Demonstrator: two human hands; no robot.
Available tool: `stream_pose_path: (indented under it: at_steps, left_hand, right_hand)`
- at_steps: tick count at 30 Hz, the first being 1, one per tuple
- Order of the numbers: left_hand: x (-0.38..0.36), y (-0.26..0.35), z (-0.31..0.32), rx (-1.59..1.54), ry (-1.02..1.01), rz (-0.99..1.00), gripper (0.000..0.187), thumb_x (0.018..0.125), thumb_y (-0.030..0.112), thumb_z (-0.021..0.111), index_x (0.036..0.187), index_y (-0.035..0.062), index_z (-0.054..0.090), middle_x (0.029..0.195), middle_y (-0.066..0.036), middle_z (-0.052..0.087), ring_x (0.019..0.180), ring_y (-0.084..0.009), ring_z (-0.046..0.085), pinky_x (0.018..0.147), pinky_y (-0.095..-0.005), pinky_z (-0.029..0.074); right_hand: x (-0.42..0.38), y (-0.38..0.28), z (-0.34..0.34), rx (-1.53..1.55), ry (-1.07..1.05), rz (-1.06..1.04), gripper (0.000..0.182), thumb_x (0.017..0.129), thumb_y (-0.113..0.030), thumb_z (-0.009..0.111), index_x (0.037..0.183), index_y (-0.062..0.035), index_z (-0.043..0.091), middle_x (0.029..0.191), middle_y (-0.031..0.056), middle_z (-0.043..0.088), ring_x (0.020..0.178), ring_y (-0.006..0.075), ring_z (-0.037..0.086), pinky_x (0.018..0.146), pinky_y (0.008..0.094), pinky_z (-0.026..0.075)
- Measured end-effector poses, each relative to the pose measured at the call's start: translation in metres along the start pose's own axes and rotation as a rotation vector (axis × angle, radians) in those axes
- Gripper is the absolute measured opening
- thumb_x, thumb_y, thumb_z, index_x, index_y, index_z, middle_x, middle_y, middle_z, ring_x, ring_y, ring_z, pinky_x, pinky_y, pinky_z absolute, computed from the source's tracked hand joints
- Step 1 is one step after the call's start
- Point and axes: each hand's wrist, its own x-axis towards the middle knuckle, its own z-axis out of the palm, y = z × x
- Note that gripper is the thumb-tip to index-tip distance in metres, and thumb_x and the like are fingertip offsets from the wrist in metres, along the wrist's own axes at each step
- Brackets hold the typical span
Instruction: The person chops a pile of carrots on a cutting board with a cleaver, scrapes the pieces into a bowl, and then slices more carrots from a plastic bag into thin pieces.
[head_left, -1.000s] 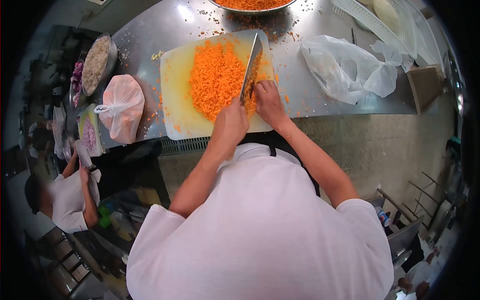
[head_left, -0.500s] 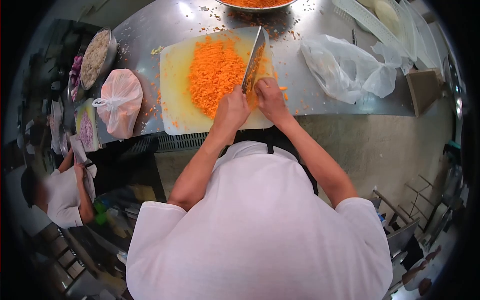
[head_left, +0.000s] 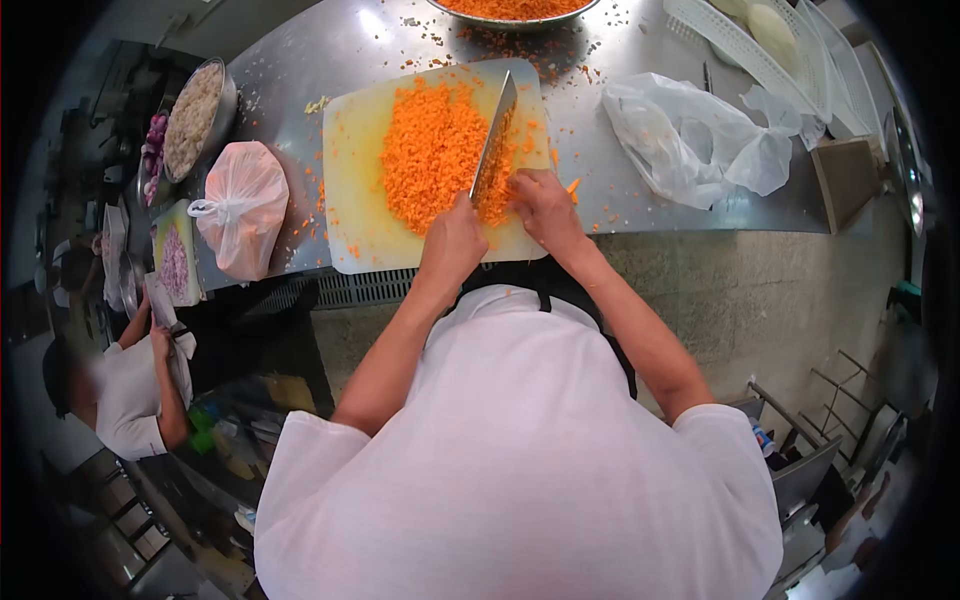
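Left hand [head_left: 454, 236] grips kitchen knife [head_left: 493, 138] among chopped carrot [head_left: 430, 150]

In the head view, the left hand is closed around the knife's handle, near the cutting board's [head_left: 375, 250] near edge. The carrot lies on the board, mostly left of the blade. The right hand [head_left: 547, 212], beside the board's right edge, curls its fingers, perhaps for safety; I cannot tell if they hold carrot. The board is at the tabletop's [head_left: 300, 60] near edge, probably for easy reach.
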Motion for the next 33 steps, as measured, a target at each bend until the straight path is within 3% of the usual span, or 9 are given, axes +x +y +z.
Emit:
stream_pose_path:
  at_steps: [6,9,13,20,22,33]
  left_hand:
    - [-0.010,0.009,-0.018,0.002,-0.024,0.009,0.015,0.092,0.009,0.052,0.096,-0.0047,0.051,0.071,-0.031,0.058,0.071,-0.0488,0.059,0.060,-0.0528,0.046]
    - [-0.001,0.008,0.002,0.013,-0.032,0.022,0.014,0.092,0.009,0.052,0.095,-0.0049,0.051,0.072,-0.031,0.058,0.072,-0.0488,0.059,0.060,-0.0530,0.046]
    - [0.000,0.017,-0.016,-0.003,-0.039,0.036,0.014,0.092,0.009,0.052,0.090,-0.0050,0.049,0.072,-0.031,0.058,0.072,-0.0487,0.059,0.061,-0.0531,0.045]
    - [0.005,0.004,0.014,-0.010,-0.013,0.057,0.015,0.091,0.009,0.053,0.092,-0.0056,0.051,0.073,-0.030,0.059,0.073,-0.0480,0.060,0.062,-0.0535,0.045]
    - [0.004,0.016,-0.007,-0.020,-0.037,0.049,0.014,0.091,0.008,0.053,0.093,-0.0056,0.052,0.072,-0.030,0.059,0.072,-0.0482,0.060,0.062,-0.0536,0.045]
    - [0.000,0.016,0.007,-0.018,-0.058,0.014,0.016,0.091,0.010,0.052,0.093,-0.0056,0.054,0.076,-0.029,0.060,0.075,-0.0466,0.060,0.066,-0.0520,0.046]
  right_hand:
    - [0.004,-0.003,-0.003,-0.012,-0.023,-0.052,0.018,0.074,0.004,0.064,0.091,-0.0008,0.060,0.097,0.0130,0.062,0.092,0.0335,0.058,0.078,0.0409,0.050]
    - [0.005,0.001,0.003,-0.068,-0.005,-0.079,0.011,0.074,0.005,0.059,0.084,-0.0006,0.058,0.092,0.0123,0.060,0.085,0.0327,0.057,0.074,0.0404,0.050]
    - [0.006,0.002,0.003,-0.072,-0.014,-0.101,0.012,0.072,0.006,0.058,0.081,-0.0010,0.057,0.089,0.0121,0.058,0.084,0.0325,0.056,0.072,0.0399,0.049]
    - [0.007,0.001,0.002,-0.072,-0.007,-0.094,0.013,0.072,0.007,0.058,0.082,-0.0013,0.058,0.088,0.0123,0.057,0.085,0.0327,0.055,0.072,0.0398,0.049]
    - [0.006,0.002,0.003,-0.068,-0.020,-0.095,0.014,0.072,0.007,0.058,0.083,-0.0012,0.058,0.088,0.0124,0.057,0.085,0.0328,0.055,0.072,0.0400,0.049]
    - [0.005,0.003,0.002,-0.048,0.007,-0.086,0.012,0.072,0.007,0.058,0.083,0.0006,0.057,0.093,0.0133,0.059,0.089,0.0336,0.057,0.075,0.0406,0.050]
